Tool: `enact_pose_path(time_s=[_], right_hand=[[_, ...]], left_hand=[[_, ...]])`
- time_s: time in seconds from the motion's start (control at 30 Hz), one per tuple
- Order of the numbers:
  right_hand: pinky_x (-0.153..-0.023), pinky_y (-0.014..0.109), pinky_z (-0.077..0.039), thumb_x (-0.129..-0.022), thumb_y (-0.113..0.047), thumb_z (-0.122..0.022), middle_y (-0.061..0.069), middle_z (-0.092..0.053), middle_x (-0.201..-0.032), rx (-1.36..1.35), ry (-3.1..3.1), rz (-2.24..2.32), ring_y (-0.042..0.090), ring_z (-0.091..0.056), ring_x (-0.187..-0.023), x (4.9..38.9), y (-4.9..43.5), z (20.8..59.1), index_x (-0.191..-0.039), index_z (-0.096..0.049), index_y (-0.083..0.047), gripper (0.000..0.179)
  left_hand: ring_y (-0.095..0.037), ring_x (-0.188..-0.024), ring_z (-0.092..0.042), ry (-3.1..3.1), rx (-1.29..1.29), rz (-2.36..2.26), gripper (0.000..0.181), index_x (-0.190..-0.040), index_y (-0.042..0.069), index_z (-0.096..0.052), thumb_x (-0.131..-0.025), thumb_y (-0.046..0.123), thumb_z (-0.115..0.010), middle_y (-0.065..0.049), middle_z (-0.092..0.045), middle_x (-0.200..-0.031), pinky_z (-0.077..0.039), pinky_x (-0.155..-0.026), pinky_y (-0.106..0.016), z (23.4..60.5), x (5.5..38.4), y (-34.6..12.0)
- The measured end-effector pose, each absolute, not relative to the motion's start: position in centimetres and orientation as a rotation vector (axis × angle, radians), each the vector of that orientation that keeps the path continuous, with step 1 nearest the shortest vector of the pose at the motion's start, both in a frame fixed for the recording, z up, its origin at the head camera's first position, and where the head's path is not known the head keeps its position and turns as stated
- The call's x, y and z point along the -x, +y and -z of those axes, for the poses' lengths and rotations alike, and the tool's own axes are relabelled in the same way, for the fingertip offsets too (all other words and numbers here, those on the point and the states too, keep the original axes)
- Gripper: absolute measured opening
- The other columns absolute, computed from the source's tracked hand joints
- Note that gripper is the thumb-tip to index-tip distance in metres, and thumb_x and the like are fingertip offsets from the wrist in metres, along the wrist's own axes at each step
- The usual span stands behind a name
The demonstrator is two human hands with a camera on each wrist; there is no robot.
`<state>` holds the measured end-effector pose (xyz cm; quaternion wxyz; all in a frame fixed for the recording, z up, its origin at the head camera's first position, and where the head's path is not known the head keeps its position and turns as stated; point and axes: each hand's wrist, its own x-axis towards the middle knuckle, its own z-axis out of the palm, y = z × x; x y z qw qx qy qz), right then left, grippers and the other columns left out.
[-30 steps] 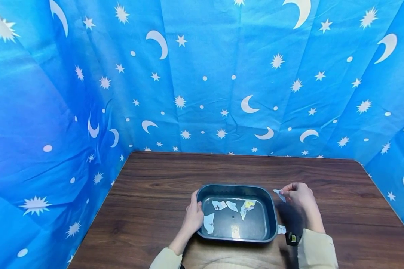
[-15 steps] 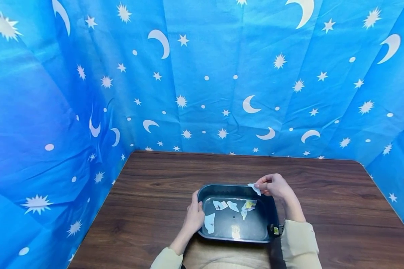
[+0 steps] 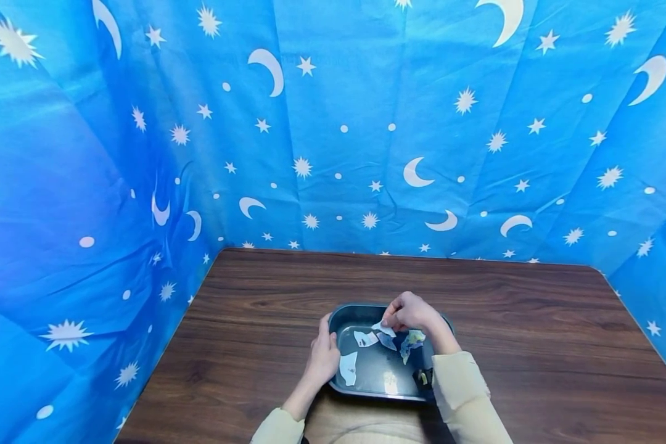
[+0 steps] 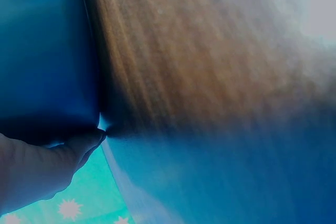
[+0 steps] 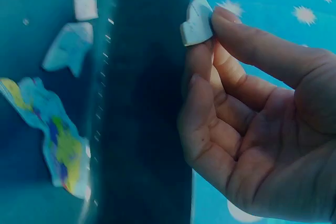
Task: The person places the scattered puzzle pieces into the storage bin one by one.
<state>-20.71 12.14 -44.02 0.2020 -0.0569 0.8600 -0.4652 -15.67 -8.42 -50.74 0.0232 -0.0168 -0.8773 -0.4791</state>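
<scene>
A dark, deep rectangular tray (image 3: pixel 366 373) stands on the table before me. My left hand (image 3: pixel 323 354) grips its left wall, thumb at the rim; the left wrist view shows only a thumb (image 4: pixel 47 163) against the tray's dark side. Over the tray's far half, my right hand (image 3: pixel 416 314) pinches a small white jagged card piece (image 5: pixel 197 24) between thumb and fingers. Below it on the tray floor lie a pale piece (image 5: pixel 71 48), a piece with a dark print (image 3: pixel 365 339), and a yellow-and-blue piece (image 5: pixel 65 150). Another white piece (image 3: pixel 348 369) lies near the left wall.
The brown wooden table (image 3: pixel 544 345) reaches back to a blue curtain (image 3: pixel 355 160) with white moons and stars. More curtain hangs at both sides. My right forearm and a small black wrist device (image 3: pixel 423 377) cover the tray's right end.
My right hand has carried the white card piece from right of the tray leftward to over its far half. The left hand keeps its grip; the loose pieces lie as before.
</scene>
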Motion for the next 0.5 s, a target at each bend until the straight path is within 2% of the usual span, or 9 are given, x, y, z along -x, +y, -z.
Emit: enact_pose_path(time_s=[0.27, 0.4, 0.5], right_hand=[[-0.060, 0.032, -0.051, -0.079, -0.001, -0.069, 0.001, -0.061, -0.064, 0.272, 2.365, 1.123, 0.013, -0.054, -0.057, 21.1, 9.9, 45.3, -0.072, -0.068, -0.001, 0.006], [-0.055, 0.028, -0.048, -0.076, -0.001, -0.071, 0.000, -0.061, -0.060, 0.308, 2.344, 1.021, 0.011, -0.052, -0.053, 21.1, 9.0, 45.6, -0.070, -0.068, -0.001, 0.007], [-0.048, 0.023, -0.042, -0.074, 0.000, -0.072, 0.000, -0.060, -0.056, 0.348, 2.374, 0.896, 0.010, -0.050, -0.050, 20.8, 8.3, 45.8, -0.066, -0.068, -0.003, 0.009]], left_hand=[[-0.042, -0.112, -0.050, -2.707, 0.064, 1.451, 0.038, -0.131, 0.003, -0.037, -0.094, -0.002, -0.039, -0.027, -0.054, -0.121, -0.039, -0.092, -0.054, 50.8, 15.7, -8.4], [-0.041, -0.113, -0.049, -2.702, 0.052, 1.467, 0.037, -0.132, 0.003, -0.037, -0.095, -0.002, -0.039, -0.027, -0.053, -0.122, -0.038, -0.093, -0.053, 50.7, 15.6, -8.4], [-0.041, -0.113, -0.050, -2.701, 0.054, 1.463, 0.037, -0.132, 0.002, -0.037, -0.095, -0.002, -0.039, -0.028, -0.054, -0.121, -0.038, -0.093, -0.053, 50.7, 15.6, -8.5]])
